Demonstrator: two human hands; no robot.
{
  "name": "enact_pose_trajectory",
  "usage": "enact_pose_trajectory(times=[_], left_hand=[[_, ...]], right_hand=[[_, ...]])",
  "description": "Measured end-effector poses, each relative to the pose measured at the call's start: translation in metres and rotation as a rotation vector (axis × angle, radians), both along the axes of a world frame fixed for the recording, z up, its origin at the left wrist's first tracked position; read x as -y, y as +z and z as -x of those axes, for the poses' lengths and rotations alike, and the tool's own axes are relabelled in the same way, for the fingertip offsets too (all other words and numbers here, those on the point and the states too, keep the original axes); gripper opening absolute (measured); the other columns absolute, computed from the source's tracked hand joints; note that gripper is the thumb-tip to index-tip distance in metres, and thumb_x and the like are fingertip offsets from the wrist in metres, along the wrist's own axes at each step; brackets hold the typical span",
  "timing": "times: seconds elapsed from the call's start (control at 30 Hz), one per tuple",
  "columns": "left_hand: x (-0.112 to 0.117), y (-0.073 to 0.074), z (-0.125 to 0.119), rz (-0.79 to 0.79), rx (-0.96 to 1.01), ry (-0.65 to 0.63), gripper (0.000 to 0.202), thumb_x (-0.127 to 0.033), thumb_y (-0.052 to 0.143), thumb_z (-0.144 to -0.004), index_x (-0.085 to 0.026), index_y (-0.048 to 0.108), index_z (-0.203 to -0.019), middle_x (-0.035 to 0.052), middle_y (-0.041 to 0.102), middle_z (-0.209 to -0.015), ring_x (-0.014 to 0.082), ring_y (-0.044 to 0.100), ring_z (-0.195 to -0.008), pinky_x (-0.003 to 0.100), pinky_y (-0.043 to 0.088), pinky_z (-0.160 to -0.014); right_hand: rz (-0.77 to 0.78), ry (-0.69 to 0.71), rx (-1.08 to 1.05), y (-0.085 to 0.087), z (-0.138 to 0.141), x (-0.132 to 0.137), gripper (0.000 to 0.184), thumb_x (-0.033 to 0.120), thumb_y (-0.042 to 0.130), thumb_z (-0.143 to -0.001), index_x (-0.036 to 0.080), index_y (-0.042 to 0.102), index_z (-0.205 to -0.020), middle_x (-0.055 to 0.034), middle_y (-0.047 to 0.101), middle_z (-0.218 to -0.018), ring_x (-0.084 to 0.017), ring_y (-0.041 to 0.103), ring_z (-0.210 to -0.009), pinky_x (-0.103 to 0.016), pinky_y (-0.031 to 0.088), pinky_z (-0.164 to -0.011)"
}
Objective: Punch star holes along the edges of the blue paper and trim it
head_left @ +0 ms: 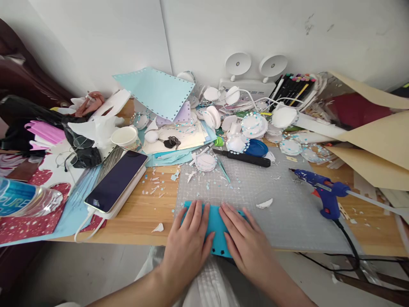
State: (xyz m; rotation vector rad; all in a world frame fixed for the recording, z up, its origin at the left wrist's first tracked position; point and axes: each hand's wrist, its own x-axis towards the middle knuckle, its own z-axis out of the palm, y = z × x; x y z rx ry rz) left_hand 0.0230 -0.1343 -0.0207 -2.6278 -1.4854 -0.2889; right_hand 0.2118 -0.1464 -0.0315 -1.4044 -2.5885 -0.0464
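A bright blue sheet of paper [217, 228] lies at the front edge of the grey cutting mat [287, 221], with small dark punched shapes along its near edge. My left hand [188, 236] rests flat on its left side, fingers stretched forward. On its right side, my right hand [246, 238] lies flat too, fingers extended. Both palms cover much of the sheet, so I cannot tell whether it is folded. Beyond the hands are a black craft knife [244, 158], teal tweezers [223, 170] and a white paper disc [205, 162]. A torn white scrap [264, 204] sits to the right.
A blue hot glue gun [322, 189] lies at right, its cord running off the table. At left are a phone [117, 181] on a white block, a paper cup [124, 137] and a water bottle [28, 200]. Paper pieces and markers [294, 89] crowd the back.
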Motion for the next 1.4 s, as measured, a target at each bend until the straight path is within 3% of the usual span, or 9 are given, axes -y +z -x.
enact_pose_trajectory(times=[0.13, 0.23, 0.53, 0.7, 0.9, 1.07, 1.2, 1.3, 1.4], left_hand=[[0.001, 0.002, 0.026, 0.003, -0.040, -0.044, 0.055, -0.042, 0.045, -0.091, -0.010, 0.048, -0.136, 0.0140, 0.050, -0.140, 0.0272, 0.052, -0.121, 0.039, 0.037, -0.098], [0.002, 0.002, 0.039, -0.016, -0.070, -0.084, 0.059, -0.042, 0.047, -0.090, -0.007, 0.045, -0.137, 0.0153, 0.047, -0.142, 0.0275, 0.049, -0.125, 0.038, 0.034, -0.100], [-0.015, 0.007, 0.042, 0.044, -0.024, 0.029, 0.057, -0.042, 0.044, -0.091, -0.011, 0.043, -0.139, 0.0115, 0.043, -0.145, 0.0310, 0.046, -0.125, 0.045, 0.031, -0.097], [-0.014, 0.007, 0.040, 0.067, 0.001, 0.071, 0.058, -0.042, 0.043, -0.091, -0.012, 0.040, -0.141, 0.0103, 0.043, -0.145, 0.0316, 0.049, -0.119, 0.048, 0.030, -0.094], [-0.009, 0.000, 0.037, 0.037, 0.019, 0.172, 0.068, -0.043, 0.044, -0.090, -0.002, 0.033, -0.143, 0.0202, 0.042, -0.143, 0.0353, 0.047, -0.119, 0.051, 0.029, -0.095], [-0.008, 0.007, 0.026, 0.046, 0.082, 0.128, 0.063, -0.038, 0.045, -0.091, -0.007, 0.034, -0.144, 0.0168, 0.036, -0.148, 0.0341, 0.030, -0.136, 0.049, 0.024, -0.106], [-0.003, 0.008, 0.010, 0.179, 0.064, -0.167, 0.064, -0.036, 0.044, -0.091, -0.010, 0.026, -0.147, 0.0119, 0.026, -0.154, 0.0280, 0.022, -0.142, 0.041, 0.022, -0.112], [0.001, 0.004, 0.006, 0.229, 0.042, -0.176, 0.066, -0.038, 0.043, -0.091, -0.008, 0.025, -0.147, 0.0141, 0.024, -0.154, 0.0302, 0.022, -0.142, 0.043, 0.025, -0.112], [0.003, 0.003, 0.008, 0.244, 0.032, -0.175, 0.065, -0.037, 0.043, -0.092, -0.010, 0.023, -0.148, 0.0134, 0.022, -0.154, 0.0297, 0.021, -0.142, 0.043, 0.025, -0.112]], right_hand=[[0.012, -0.032, 0.049, -0.002, -0.026, 0.014, 0.055, 0.024, 0.042, -0.093, 0.017, 0.028, -0.146, -0.0014, 0.038, -0.149, -0.020, 0.034, -0.137, -0.041, 0.013, -0.114], [0.025, -0.054, 0.041, -0.001, -0.035, 0.021, 0.056, 0.023, 0.043, -0.093, 0.016, 0.028, -0.147, -0.0029, 0.039, -0.149, -0.019, 0.034, -0.137, -0.039, 0.010, -0.116], [0.100, 0.024, -0.053, 0.010, -0.021, 0.019, 0.052, 0.017, 0.043, -0.092, 0.011, 0.034, -0.143, -0.0122, 0.050, -0.140, -0.024, 0.045, -0.131, -0.051, 0.033, -0.109], [0.096, 0.006, -0.101, 0.010, -0.022, 0.016, 0.048, 0.016, 0.043, -0.092, 0.013, 0.038, -0.140, -0.0122, 0.055, -0.135, -0.024, 0.050, -0.126, -0.053, 0.035, -0.108], [0.097, 0.003, -0.138, 0.011, -0.021, 0.012, 0.043, 0.016, 0.045, -0.092, 0.014, 0.045, -0.135, -0.0102, 0.058, -0.132, -0.023, 0.053, -0.122, -0.053, 0.035, -0.108], [0.076, 0.001, -0.214, 0.016, -0.018, 0.008, 0.039, 0.015, 0.046, -0.091, 0.016, 0.050, -0.130, -0.0086, 0.063, -0.125, -0.021, 0.058, -0.115, -0.051, 0.037, -0.107], [0.119, 0.099, -0.242, 0.028, -0.036, -0.022, 0.035, 0.020, 0.046, -0.092, 0.021, 0.052, -0.127, -0.0060, 0.069, -0.110, -0.018, 0.064, -0.100, -0.045, 0.041, -0.103], [-0.058, -0.055, -0.208, 0.034, -0.061, -0.066, 0.026, 0.021, 0.045, -0.093, 0.020, 0.060, -0.114, -0.0065, 0.069, -0.107, -0.022, 0.061, -0.101, -0.044, 0.044, -0.096], [-0.151, -0.181, 0.022, 0.032, -0.078, -0.114, 0.031, 0.024, 0.046, -0.092, 0.012, 0.058, -0.117, -0.0135, 0.063, -0.114, -0.028, 0.056, -0.103, -0.043, 0.045, -0.087]])
